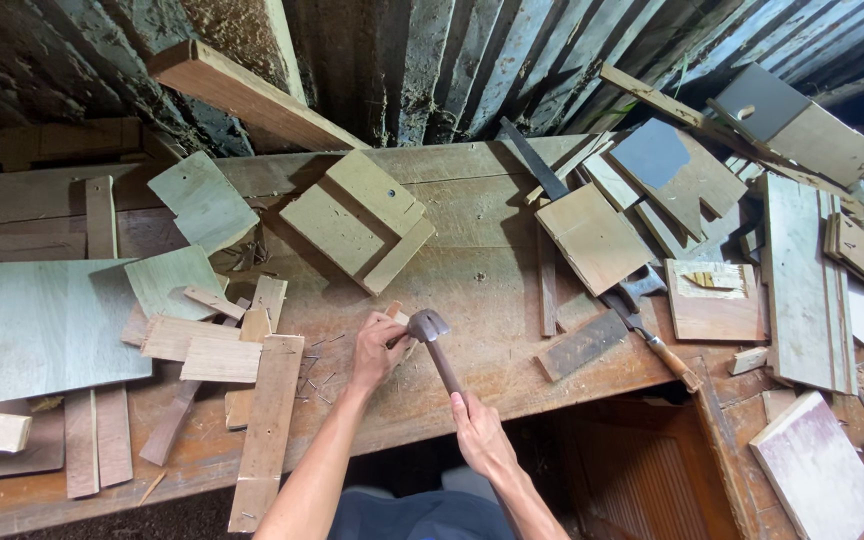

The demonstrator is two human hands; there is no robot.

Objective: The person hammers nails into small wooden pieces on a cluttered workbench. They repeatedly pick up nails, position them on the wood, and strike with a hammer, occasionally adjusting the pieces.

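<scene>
On the far left I see a large pale green board (pixel 37 325) lying flat on the wooden worktop (pixel 492 290), and just right of it a heap of short wood offcuts (pixel 217 345) with a long plank (pixel 267 430) reaching toward the near edge. A few loose nails (pixel 317 380) lie scattered beside that plank. My left hand (pixel 377 350) comes next, fingers pinched around a small wood piece (pixel 394 312) that it presses to the worktop. Touching that piece is the metal head of the hammer (pixel 429 326), whose handle slants down into my right hand (pixel 477 432), clenched around its lower end. Behind the hands sits a square assembly of green boards (pixel 357 220). Further right, a chisel with a wooden handle (pixel 652 345) lies near stacked plywood scraps (pixel 712 300), well apart from my hands.
</scene>
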